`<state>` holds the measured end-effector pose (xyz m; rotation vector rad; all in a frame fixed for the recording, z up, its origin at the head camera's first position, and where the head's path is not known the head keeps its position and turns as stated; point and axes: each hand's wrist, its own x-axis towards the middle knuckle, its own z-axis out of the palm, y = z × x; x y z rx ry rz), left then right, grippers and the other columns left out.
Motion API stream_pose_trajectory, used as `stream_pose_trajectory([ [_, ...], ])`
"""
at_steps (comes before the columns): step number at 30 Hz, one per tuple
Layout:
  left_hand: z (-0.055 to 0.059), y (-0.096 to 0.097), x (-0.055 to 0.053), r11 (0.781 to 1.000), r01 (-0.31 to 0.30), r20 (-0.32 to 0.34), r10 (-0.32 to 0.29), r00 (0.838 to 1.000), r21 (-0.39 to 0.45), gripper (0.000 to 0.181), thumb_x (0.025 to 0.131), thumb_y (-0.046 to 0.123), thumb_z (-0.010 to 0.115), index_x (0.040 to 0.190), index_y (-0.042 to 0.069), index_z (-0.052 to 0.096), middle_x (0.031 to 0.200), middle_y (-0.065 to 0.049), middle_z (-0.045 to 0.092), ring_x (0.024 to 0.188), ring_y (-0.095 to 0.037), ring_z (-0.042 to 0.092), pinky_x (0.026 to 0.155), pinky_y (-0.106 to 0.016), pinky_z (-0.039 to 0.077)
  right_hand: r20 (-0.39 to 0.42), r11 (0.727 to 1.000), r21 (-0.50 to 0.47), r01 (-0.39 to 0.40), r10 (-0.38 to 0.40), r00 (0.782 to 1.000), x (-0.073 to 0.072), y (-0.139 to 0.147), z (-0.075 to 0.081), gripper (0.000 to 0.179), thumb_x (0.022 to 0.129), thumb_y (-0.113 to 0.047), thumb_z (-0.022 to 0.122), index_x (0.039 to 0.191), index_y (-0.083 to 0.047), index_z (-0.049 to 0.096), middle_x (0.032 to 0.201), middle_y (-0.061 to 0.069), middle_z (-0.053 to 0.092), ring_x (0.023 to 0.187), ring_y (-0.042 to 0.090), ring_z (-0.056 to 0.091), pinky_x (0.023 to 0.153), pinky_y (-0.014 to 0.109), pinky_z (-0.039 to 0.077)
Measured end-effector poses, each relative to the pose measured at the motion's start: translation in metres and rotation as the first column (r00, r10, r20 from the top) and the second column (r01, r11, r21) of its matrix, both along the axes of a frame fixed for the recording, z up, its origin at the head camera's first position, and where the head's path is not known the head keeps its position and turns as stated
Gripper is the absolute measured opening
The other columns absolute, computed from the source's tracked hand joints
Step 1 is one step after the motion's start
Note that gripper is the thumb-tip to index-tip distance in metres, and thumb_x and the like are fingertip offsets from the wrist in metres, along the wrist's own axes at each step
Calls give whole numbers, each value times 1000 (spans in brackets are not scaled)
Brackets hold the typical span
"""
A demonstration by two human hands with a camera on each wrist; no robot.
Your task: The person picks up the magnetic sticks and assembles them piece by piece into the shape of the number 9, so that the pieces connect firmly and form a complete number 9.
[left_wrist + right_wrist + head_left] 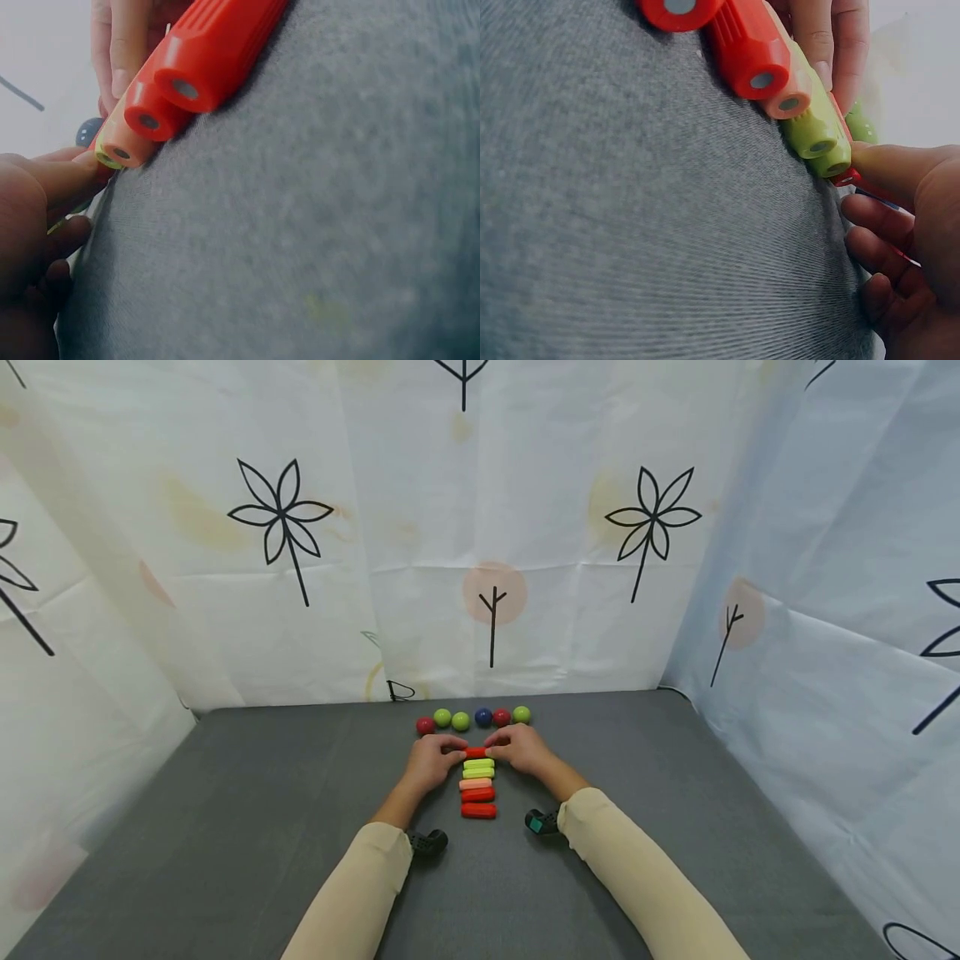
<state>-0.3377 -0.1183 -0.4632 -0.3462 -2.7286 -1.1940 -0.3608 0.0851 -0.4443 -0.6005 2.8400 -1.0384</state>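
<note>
A short column of toy magnetic rods runs down the middle of the table, with metal discs in their ends. At its far end lies a red magnetic rod, gripped at its left end by my left hand and at its right end by my right hand. Just nearer are two yellow-green rods, then a peach rod and two red rods. In the right wrist view my right thumb reaches the far rod beside the yellow-green ones. The left wrist view shows my left hand low over the cloth.
Behind the hands, a loose row of balls includes red, green and blue ones. Grey cloth covers the table. White patterned curtains hang at the back and both sides. Black straps with small devices sit at the wrists.
</note>
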Motion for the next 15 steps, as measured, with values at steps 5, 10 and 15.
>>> stream_pose_trajectory([
  [5, 0, 2, -3, 999, -33, -19, 33, 999, -3, 16, 89, 14, 72, 104, 11, 76, 102, -2, 72, 98, -25, 63, 86, -43, 49, -35, 999, 35, -9, 11, 999, -4, -3, 0, 19, 89, -20, 73, 105, -10, 75, 93, 0, 68, 79, 16, 58, 73, 32, 49],
  [10, 1, 2, -7, 999, -28, -33, 26, 999, -43, 16, 90, 15, 72, 105, 12, 76, 103, -2, 71, 98, -25, 64, 85, -43, 49, -72, 998, 56, -17, 21, 997, -7, -4, 1, 17, 89, -19, 72, 102, -9, 75, 93, 1, 68, 80, 16, 59, 75, 33, 49],
  [15, 3, 1, -12, 997, 2, -36, -4, 999, -73, 18, 89, 16, 73, 105, 11, 76, 102, -2, 71, 92, -22, 64, 82, -40, 51, -90, 999, 43, -22, 26, 996, -9, -5, 1, 15, 91, -19, 71, 101, -10, 75, 95, 1, 68, 83, 17, 59, 78, 35, 49],
])
